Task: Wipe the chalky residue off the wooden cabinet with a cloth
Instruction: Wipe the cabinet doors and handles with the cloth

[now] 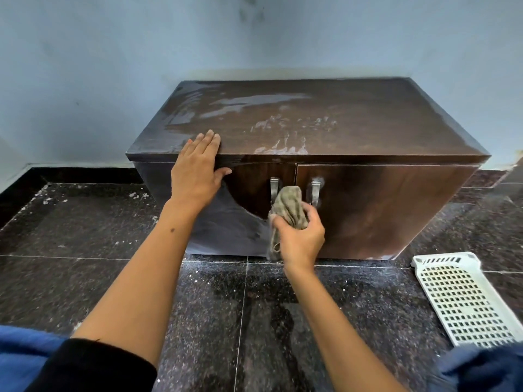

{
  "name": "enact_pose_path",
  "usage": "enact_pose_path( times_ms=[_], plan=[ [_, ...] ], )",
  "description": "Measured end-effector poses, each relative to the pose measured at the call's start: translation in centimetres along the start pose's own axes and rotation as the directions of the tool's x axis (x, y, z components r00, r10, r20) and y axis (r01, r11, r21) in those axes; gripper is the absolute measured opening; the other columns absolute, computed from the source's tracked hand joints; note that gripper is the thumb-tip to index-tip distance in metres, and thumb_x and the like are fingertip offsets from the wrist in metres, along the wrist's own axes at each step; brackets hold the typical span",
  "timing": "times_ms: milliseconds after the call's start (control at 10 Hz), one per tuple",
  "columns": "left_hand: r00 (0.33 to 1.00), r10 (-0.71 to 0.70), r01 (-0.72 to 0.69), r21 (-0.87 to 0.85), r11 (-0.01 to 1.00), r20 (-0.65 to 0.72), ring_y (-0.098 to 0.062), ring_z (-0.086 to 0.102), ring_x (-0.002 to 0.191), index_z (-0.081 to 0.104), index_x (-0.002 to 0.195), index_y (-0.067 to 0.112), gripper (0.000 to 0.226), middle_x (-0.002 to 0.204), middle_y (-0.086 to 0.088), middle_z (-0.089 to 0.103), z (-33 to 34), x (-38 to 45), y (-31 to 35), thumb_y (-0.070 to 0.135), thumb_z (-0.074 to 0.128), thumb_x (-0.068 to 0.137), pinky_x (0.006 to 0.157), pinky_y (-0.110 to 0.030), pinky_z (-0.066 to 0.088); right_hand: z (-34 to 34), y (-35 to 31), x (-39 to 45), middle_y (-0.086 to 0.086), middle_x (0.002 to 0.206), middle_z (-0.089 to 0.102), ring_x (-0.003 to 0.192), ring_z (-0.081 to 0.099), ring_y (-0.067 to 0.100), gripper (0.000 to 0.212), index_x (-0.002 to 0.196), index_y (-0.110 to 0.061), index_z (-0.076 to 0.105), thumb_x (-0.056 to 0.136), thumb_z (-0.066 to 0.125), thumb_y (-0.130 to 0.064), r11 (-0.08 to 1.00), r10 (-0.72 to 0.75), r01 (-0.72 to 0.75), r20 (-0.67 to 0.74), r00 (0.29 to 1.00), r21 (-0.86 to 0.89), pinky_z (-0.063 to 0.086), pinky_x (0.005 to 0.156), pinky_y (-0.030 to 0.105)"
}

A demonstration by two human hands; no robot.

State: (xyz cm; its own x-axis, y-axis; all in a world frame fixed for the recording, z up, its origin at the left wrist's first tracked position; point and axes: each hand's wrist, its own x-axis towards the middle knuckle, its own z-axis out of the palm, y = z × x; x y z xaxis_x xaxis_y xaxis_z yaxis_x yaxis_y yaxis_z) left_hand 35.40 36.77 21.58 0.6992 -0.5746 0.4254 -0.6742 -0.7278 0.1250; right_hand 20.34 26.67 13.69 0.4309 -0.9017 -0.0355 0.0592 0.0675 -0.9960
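Dark speckled stone floor (85, 227) carries our low dark-brown wooden cabinet (382, 205) against wall. Left hand (198, 168) flat on top edge, fingers straight. Right hand (301, 236) fingers grip crumpled grey-beige cloth (290, 206) at doors, between metal handles (315, 190). Chalky residue (283, 149) streaks top.

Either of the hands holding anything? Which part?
Right hand grips the bunched cloth around its middle, one end sticking up, the other hanging below. Left hand holds nothing, flat on the cabinet's front top edge.
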Motion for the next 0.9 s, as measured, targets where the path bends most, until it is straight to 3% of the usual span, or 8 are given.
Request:
enact_pose_path(
  times_ms=[100,200,300,400,600,700,800,900],
  plan=[
    [1.0,0.0,0.0,0.003,1.0,0.0,-0.024,0.021,0.143,0.03,0.145,0.007,0.068,0.153,-0.009,0.027,0.0,0.0,0.0,0.032,0.06,0.089,0.118,-0.033,0.009,-0.1,0.5,0.1,0.005,0.099,0.054,0.09,0.054,0.008,0.028,0.091,-0.007,0.066,0.067,0.07,0.007,0.798,-0.58,0.563,-0.022,0.814,-0.213,0.045,0.083,0.013],
    [1.0,0.006,-0.006,0.012,1.0,-0.001,-0.024,0.021,0.143,0.03,0.145,0.008,0.068,0.153,-0.009,0.027,0.0,0.0,-0.1,0.033,0.059,0.09,0.118,-0.033,0.008,-0.2,1.7,1.0,0.014,0.109,0.052,0.103,0.054,0.016,0.028,0.098,-0.001,0.064,0.072,0.066,0.011,0.756,-0.619,0.579,-0.046,0.784,-0.304,0.044,0.094,0.017],
    [1.0,0.013,-0.013,0.016,1.0,-0.007,-0.024,0.022,0.143,0.03,0.145,0.008,0.067,0.153,-0.009,0.028,0.1,0.0,-0.2,0.033,0.058,0.09,0.118,-0.033,0.009,0.2,3.0,1.1,0.017,0.124,0.051,0.119,0.05,0.027,0.042,0.113,0.003,0.061,0.073,0.063,0.015,0.753,-0.576,0.523,-0.014,0.818,-0.398,0.044,0.103,0.037],
    [1.0,0.017,-0.017,0.021,1.0,-0.01,-0.025,0.022,0.142,0.031,0.145,0.008,0.067,0.153,-0.009,0.029,0.1,-0.1,-0.3,0.034,0.058,0.09,0.118,-0.034,0.01,1.3,4.0,0.3,0.016,0.141,0.042,0.134,0.033,0.03,0.073,0.132,0.002,0.049,0.064,0.052,0.027,0.719,-0.55,0.512,0.065,0.832,-0.471,0.031,0.112,0.038],
    [1.0,0.026,-0.025,0.02,0.999,-0.012,-0.025,0.023,0.142,0.031,0.145,0.007,0.067,0.152,-0.01,0.029,0.2,-0.1,-0.4,0.034,0.058,0.09,0.117,-0.034,0.01,2.3,4.4,-0.7,0.002,0.155,0.014,0.14,0.017,0.025,0.093,0.148,-0.007,0.015,0.067,0.045,0.027,0.789,-0.413,0.409,0.097,0.905,-0.458,0.037,0.109,0.037],
    [0.999,0.029,-0.028,0.021,0.999,-0.016,-0.026,0.023,0.142,0.032,0.144,0.007,0.066,0.152,-0.01,0.03,0.2,-0.1,-0.4,0.034,0.058,0.09,0.118,-0.034,0.01,2.8,4.2,-1.1,-0.001,0.157,0.006,0.142,0.01,0.022,0.092,0.149,-0.01,0.008,0.072,0.046,0.023,0.836,-0.306,0.299,0.06,0.95,-0.461,0.026,0.114,0.03],
    [0.999,0.028,-0.027,0.024,0.999,-0.016,-0.025,0.023,0.142,0.032,0.144,0.007,0.066,0.152,-0.01,0.029,0.2,-0.1,-0.5,0.034,0.058,0.09,0.117,-0.033,0.009,3.9,2.7,-1.3,0.001,0.158,0.01,0.142,0.008,0.018,0.09,0.149,-0.01,0.009,0.073,0.043,0.021,0.924,-0.206,0.185,-0.028,0.978,-0.334,0.008,0.111,0.011],
    [0.999,0.029,-0.029,0.024,0.999,-0.024,-0.024,0.023,0.142,0.031,0.145,0.008,0.067,0.152,-0.009,0.029,0.3,-0.2,-0.4,0.035,0.058,0.09,0.117,-0.032,0.008,4.9,1.0,-0.5,0.006,0.157,0.016,0.142,0.009,0.014,0.087,0.149,-0.007,0.012,0.072,0.041,0.02,0.976,-0.146,0.124,-0.112,0.983,-0.181,0.005,0.111,0.01]
  ],
)
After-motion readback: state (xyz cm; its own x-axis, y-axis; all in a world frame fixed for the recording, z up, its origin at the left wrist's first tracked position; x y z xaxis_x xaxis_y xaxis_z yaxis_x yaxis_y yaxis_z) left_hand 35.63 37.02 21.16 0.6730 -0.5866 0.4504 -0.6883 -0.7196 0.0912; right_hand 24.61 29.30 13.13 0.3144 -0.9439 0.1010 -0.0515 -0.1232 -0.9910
